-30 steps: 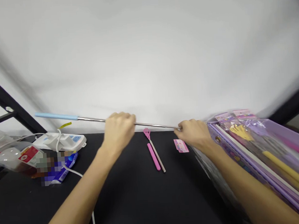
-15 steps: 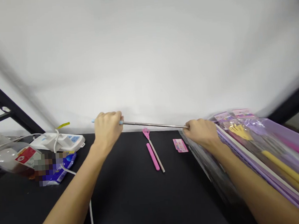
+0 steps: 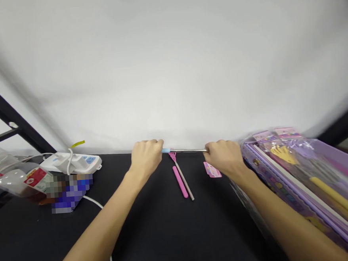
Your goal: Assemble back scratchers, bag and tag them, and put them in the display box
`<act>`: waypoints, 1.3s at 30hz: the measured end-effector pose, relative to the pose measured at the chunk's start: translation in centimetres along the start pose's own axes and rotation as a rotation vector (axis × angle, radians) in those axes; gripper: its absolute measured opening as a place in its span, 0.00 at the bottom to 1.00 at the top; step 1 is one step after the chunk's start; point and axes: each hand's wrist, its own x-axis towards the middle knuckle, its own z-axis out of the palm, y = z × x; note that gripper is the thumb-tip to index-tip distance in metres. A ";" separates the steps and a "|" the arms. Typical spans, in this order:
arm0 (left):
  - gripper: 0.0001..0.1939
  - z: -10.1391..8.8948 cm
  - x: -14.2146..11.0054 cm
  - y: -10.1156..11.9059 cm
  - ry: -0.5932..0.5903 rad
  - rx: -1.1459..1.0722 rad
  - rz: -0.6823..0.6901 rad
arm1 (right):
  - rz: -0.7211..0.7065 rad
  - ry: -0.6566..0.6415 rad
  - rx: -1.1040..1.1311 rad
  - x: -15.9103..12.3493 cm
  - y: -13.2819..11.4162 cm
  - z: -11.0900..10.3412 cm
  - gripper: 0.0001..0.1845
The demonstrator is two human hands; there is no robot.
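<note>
My left hand point(image 3: 146, 157) and right hand point(image 3: 222, 155) hold a telescopic steel back scratcher point(image 3: 187, 150) level between them, near the far table edge. My left hand grips its pale blue handle point(image 3: 165, 150), and my right hand pinches the far end of the steel rod, with that tip hidden in my fingers. Just below the rod, a pink back scratcher point(image 3: 180, 177) lies on the black table point(image 3: 169, 234), with its rake head next to a pink sleeve. A small pink card point(image 3: 212, 169) lies under my right hand.
On the left are a white power strip point(image 3: 75, 162) with a white cable, a clear plastic container point(image 3: 22, 183), and a blue package, partly pixelated point(image 3: 73, 195). A purple tray of packaged items point(image 3: 303, 189) fills the right. A white backdrop rises behind the table.
The steel rod has collapsed to a much shorter length. The blue handle has slid right, and my left hand has moved with it toward my right hand.
</note>
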 end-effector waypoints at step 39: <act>0.09 -0.1 0.4 -5.9 0.244 0.058 -0.080 | 0.245 0.001 0.079 0.3 3.0 0.6 0.43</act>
